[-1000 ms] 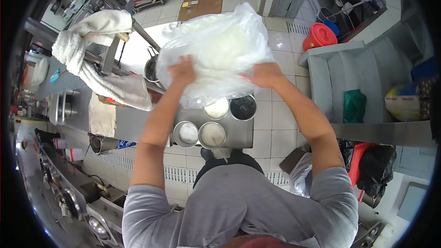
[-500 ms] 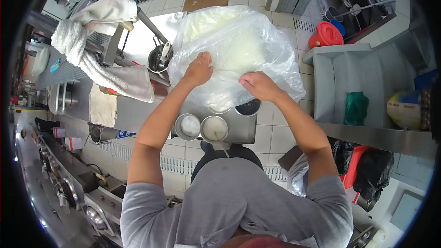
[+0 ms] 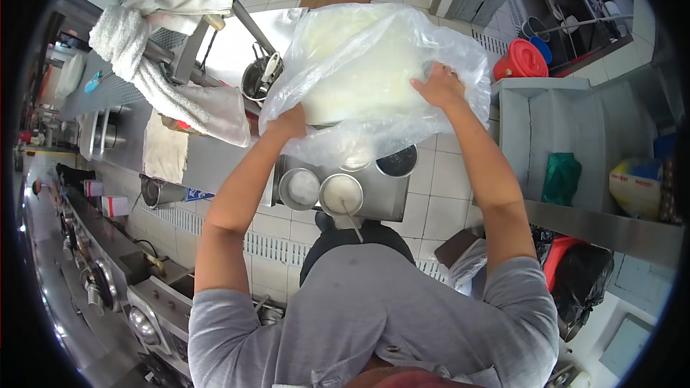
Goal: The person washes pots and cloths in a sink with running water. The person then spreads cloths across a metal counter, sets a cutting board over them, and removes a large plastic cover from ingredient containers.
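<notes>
A large clear plastic bag covers a broad pale, whitish-yellow mass at the far end of the counter; what the mass is I cannot tell. At the bag's near left edge, my left hand is closed on the plastic, fingertips partly hidden. On the right side, my right hand grips the film with bent fingers, its thumb pointing left over the pale mass. Nearer my body stand metal cups: one with white granules, one with whitish contents and a spoon handle, and one with dark contents.
Left of the bag stands a dark pot with utensils. White towels hang on a metal rail. A red lidded bucket is at the far right, beyond a grey sink-like basin holding a green bag.
My hands have moved apart: the left down and leftward, the right up and rightward. The plastic has spread and shifted, showing more of the pale mass. The view has shifted slightly.
</notes>
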`<action>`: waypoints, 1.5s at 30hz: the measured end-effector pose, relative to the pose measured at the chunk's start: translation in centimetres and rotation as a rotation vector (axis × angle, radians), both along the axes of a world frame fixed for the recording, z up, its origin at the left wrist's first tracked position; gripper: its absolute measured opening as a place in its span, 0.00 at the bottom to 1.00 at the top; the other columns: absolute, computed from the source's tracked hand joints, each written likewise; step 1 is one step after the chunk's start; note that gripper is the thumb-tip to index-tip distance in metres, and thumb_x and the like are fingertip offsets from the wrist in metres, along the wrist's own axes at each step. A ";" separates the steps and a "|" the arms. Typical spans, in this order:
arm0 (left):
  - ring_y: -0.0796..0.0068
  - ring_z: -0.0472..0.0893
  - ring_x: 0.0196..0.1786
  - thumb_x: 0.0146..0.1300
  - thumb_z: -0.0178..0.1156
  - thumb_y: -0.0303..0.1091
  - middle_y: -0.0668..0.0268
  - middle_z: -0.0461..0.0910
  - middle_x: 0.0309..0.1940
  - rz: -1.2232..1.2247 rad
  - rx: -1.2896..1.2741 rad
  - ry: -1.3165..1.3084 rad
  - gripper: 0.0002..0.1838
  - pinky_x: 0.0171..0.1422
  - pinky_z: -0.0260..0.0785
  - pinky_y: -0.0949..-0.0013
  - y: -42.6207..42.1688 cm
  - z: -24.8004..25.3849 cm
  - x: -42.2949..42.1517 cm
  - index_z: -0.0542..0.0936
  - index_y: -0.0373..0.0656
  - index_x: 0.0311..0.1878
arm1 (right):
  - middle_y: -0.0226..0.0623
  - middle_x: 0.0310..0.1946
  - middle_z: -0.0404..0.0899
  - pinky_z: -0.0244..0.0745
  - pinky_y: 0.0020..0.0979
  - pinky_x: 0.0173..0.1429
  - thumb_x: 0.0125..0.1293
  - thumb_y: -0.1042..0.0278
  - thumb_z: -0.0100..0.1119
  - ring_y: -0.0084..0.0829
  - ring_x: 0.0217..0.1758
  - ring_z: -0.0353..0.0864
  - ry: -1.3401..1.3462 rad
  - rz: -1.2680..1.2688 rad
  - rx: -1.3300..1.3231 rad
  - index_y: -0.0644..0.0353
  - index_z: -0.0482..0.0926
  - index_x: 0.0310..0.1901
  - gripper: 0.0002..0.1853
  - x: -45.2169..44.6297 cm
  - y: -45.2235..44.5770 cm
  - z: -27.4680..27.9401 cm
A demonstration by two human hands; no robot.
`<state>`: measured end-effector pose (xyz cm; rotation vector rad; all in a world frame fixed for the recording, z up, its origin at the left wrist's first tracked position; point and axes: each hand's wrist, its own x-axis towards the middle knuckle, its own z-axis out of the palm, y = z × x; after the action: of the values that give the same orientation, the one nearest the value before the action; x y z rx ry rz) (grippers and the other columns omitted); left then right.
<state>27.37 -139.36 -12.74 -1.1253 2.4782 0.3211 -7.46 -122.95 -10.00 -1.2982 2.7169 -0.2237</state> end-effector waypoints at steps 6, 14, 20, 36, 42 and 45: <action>0.45 0.50 0.80 0.52 0.70 0.40 0.40 0.52 0.76 0.141 0.031 0.356 0.54 0.82 0.46 0.55 -0.9 -1.1 0.5 0.49 0.31 0.76 | 0.56 0.54 0.78 0.74 0.46 0.64 0.60 0.57 0.65 0.51 0.60 0.78 -0.063 0.182 0.136 0.67 0.77 0.52 0.25 1.9 2.9 3.1; 0.50 0.57 0.78 0.65 0.58 0.40 0.42 0.56 0.76 0.243 0.168 0.188 0.45 0.81 0.49 0.59 1.5 1.8 -1.3 0.46 0.31 0.77 | 0.57 0.48 0.81 0.78 0.46 0.57 0.55 0.59 0.67 0.54 0.53 0.82 -0.207 0.072 -0.140 0.70 0.79 0.49 0.25 1.5 1.9 -3.2; 0.49 0.61 0.75 0.76 0.41 0.48 0.44 0.61 0.74 -0.017 0.263 0.242 0.31 0.80 0.52 0.58 -8.7 -22.1 4.3 0.64 0.31 0.70 | 0.54 0.41 0.86 0.78 0.44 0.53 0.50 0.45 0.70 0.50 0.47 0.85 -0.545 -0.032 -0.237 0.67 0.86 0.40 0.29 -2.0 0.4 -7.8; 0.52 0.62 0.75 0.59 0.60 0.39 0.44 0.61 0.74 0.475 0.438 0.590 0.44 0.77 0.55 0.62 -1.5 -2.4 1.3 0.55 0.33 0.76 | 0.38 0.53 0.82 0.78 0.43 0.55 0.48 0.67 0.79 0.36 0.55 0.83 -1.538 -0.078 -0.416 0.61 0.76 0.59 0.35 1.1 1.5 -1.8; 0.56 0.75 0.64 0.61 0.64 0.42 0.46 0.75 0.63 0.463 0.291 0.703 0.41 0.68 0.65 0.61 0.1 2.2 2.6 0.61 0.35 0.74 | 0.43 0.54 0.81 0.79 0.42 0.59 0.56 0.72 0.72 0.38 0.56 0.83 -1.723 -0.062 -0.567 0.68 0.74 0.60 0.29 2.0 3.4 4.4; 0.60 0.78 0.57 0.61 0.64 0.41 0.49 0.78 0.58 0.401 0.371 0.671 0.42 0.62 0.69 0.62 1.8 7.1 4.0 0.59 0.35 0.75 | 0.42 0.52 0.82 0.81 0.39 0.52 0.56 0.70 0.72 0.36 0.51 0.84 -1.717 -0.091 -0.573 0.68 0.75 0.58 0.28 3.2 5.5 9.9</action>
<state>31.41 -137.55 -5.68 -1.5138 2.5131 1.4127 -4.28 -117.47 -0.05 -0.4392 1.1763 -1.3726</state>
